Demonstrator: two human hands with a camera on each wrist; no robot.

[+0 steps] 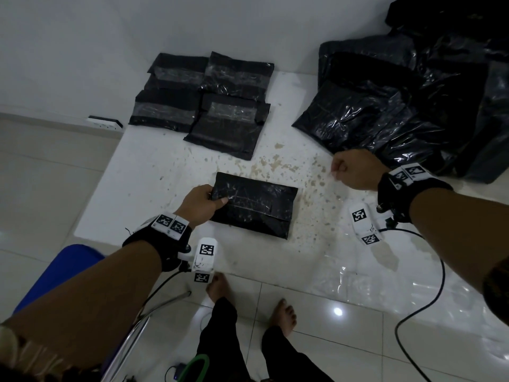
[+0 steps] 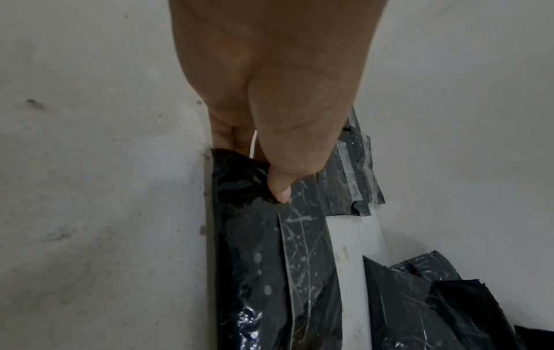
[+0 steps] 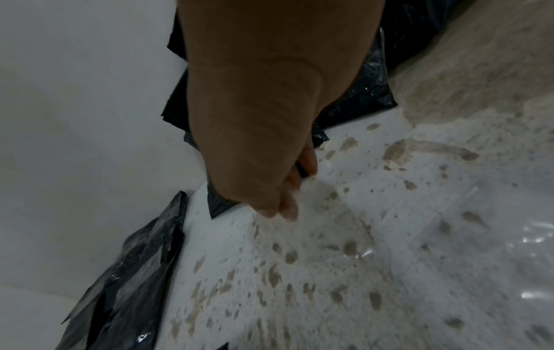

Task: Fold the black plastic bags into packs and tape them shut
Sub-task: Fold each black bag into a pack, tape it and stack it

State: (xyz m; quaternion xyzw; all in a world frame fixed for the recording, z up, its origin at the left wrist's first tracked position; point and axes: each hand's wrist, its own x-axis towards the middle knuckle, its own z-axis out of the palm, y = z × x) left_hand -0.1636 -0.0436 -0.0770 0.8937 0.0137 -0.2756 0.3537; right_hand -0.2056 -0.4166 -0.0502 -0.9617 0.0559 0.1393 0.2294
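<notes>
A folded black pack lies on the white mat, a strip of clear tape running along its top. My left hand grips the pack's left end, thumb on top and fingers under the edge; the left wrist view shows the thumb pressing the pack at the tape's end. My right hand hovers as a loose fist over the mat, just in front of the heap of loose black bags. Its curled fingers show nothing in them. Several taped packs lie at the back.
Brown stains speckle the mat between the pack and the heap. A white socket strip sits by the wall at left. A blue chair, my bare feet and a black cable are near me on the tiled floor.
</notes>
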